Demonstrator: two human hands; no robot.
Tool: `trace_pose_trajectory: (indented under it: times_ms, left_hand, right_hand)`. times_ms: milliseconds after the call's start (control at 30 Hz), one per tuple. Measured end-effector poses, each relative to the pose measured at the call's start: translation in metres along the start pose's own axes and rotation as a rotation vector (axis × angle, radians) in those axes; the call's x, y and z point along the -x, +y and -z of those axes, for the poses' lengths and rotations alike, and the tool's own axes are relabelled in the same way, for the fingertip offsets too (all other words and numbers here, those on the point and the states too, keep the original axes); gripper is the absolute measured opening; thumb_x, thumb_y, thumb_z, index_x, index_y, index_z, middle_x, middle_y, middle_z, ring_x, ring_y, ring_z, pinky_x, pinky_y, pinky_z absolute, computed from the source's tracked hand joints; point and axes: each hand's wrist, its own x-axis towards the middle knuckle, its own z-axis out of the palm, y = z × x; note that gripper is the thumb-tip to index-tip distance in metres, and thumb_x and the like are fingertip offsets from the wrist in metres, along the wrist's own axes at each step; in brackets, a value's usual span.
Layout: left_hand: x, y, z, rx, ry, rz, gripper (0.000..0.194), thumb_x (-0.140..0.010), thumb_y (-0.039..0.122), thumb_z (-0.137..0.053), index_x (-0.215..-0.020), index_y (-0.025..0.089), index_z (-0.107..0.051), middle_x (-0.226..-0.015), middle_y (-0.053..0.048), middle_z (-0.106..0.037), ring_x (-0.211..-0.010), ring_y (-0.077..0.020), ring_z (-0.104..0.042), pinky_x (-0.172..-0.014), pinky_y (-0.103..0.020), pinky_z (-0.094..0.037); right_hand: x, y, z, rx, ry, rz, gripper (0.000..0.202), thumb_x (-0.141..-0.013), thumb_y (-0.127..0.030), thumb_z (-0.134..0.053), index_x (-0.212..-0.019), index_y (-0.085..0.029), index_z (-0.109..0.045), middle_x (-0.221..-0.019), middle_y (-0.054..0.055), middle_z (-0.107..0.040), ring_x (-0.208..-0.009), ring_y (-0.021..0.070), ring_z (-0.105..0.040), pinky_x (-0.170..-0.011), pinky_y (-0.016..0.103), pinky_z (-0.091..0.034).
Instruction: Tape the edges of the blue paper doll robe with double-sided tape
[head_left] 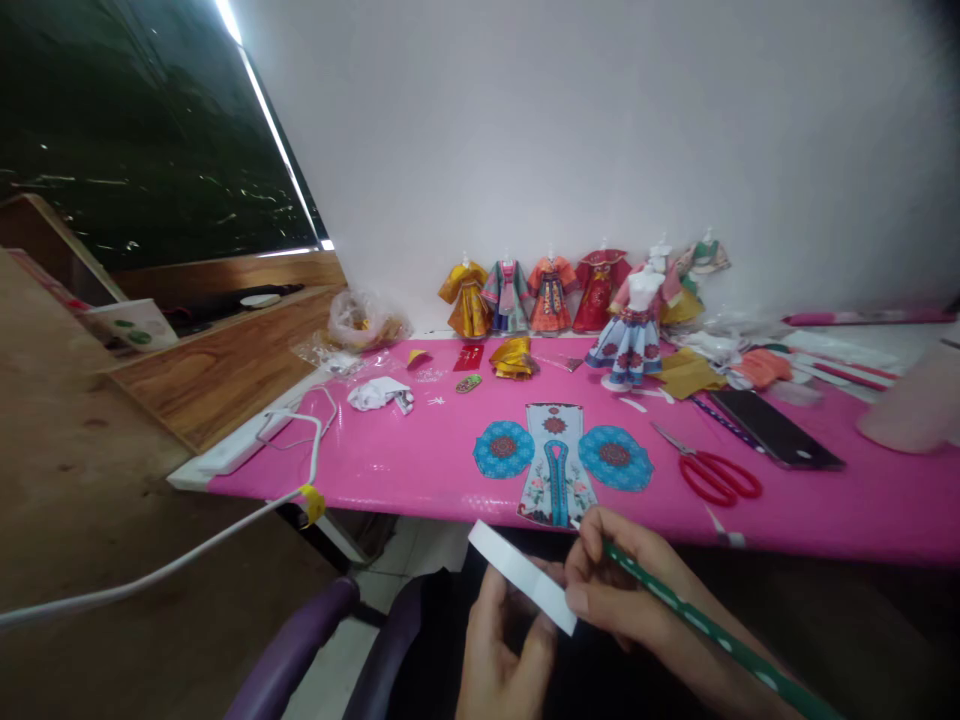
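Note:
My left hand holds a narrow white strip between thumb and fingers, in front of the table edge. Beside it, my right hand is closed around a green stick with white spots, which slants down to the lower right; its fingertips are at the strip's right end. Beyond the hands, a patterned white and blue garment piece lies flat on the pink table, between a left blue round piece and a right blue round piece.
Red-handled scissors and a dark phone lie to the right. Several small dressed figures, one a blue-skirted figure, stand near the wall. White cloth and a white bent tube are at left. A purple armrest is below.

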Motion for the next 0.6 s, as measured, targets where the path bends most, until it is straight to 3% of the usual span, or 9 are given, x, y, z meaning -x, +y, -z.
trace_pose_trajectory:
  times_ms: [233, 433, 600]
  left_hand:
    - [0.005, -0.002, 0.001, -0.013, 0.061, 0.045, 0.035, -0.089, 0.051, -0.068, -0.113, 0.026, -0.073, -0.107, -0.004, -0.076, -0.101, -0.0234, -0.069, -0.093, -0.029, -0.049]
    - [-0.001, 0.007, 0.001, 0.008, 0.010, 0.048, 0.027, -0.092, 0.042, -0.066, -0.111, 0.025, -0.073, -0.112, -0.005, -0.074, -0.105, -0.0259, -0.067, -0.093, -0.032, -0.049]
    - [-0.003, 0.009, -0.002, 0.111, 0.045, 0.123, 0.028, -0.090, 0.042, -0.067, -0.109, 0.022, -0.070, -0.107, -0.008, -0.076, -0.101, -0.0280, -0.068, -0.088, -0.036, -0.053]
  right_hand:
    - [0.002, 0.000, 0.001, -0.036, -0.052, -0.009, 0.043, -0.080, -0.033, -0.076, -0.081, -0.024, -0.034, -0.071, -0.008, -0.058, -0.047, 0.0021, -0.032, -0.043, 0.016, -0.024]
    - [0.002, 0.001, 0.001, -0.052, -0.050, -0.024, 0.044, -0.079, -0.034, -0.078, -0.081, -0.023, -0.035, -0.071, -0.008, -0.059, -0.047, 0.0014, -0.033, -0.043, 0.015, -0.023]
    - [0.002, 0.003, 0.001, -0.037, -0.044, -0.016, 0.045, -0.080, -0.038, -0.078, -0.081, -0.023, -0.035, -0.071, -0.007, -0.060, -0.047, 0.0021, -0.035, -0.043, 0.015, -0.027]
